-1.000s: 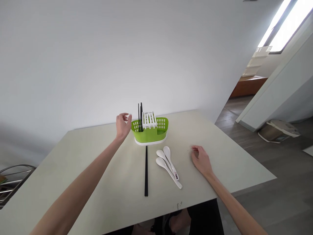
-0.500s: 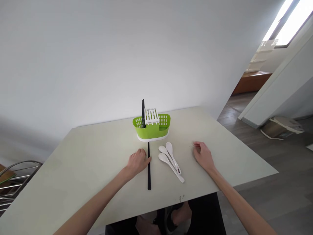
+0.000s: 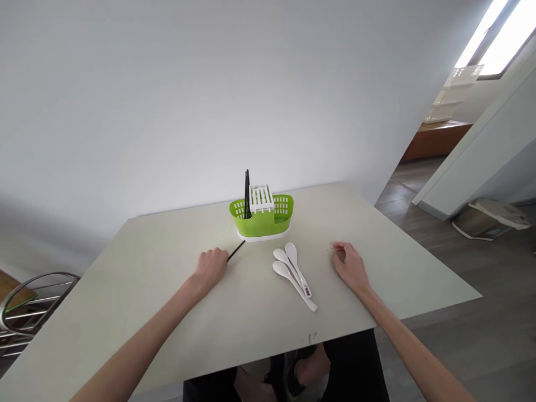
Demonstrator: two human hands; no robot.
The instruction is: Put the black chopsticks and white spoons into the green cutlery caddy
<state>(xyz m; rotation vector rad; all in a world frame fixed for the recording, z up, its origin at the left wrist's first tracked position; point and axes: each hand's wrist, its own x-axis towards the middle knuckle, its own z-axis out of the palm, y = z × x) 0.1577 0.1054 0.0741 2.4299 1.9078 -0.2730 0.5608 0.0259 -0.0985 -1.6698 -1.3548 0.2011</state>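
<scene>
Closed round a pair of black chopsticks, my left hand is left of centre over the table. Only the far ends of the chopsticks show, slanting up and right toward the green basket; the rest is hidden by the hand. More black chopsticks stand upright in the basket's left compartment, beside its white slotted rack. Three white spoons lie in front of the basket, handles toward me. To their right, my right hand rests on the table with curled, slightly parted fingers and nothing in it.
The pale table meets a white wall at the back. A metal-framed rack or chair stands at the far left. On the floor to the right lies a bin-like appliance.
My left hand has picked up the chopsticks that lay in front of the basket and moved left with them, turning them aslant. The right hand stays in place.
</scene>
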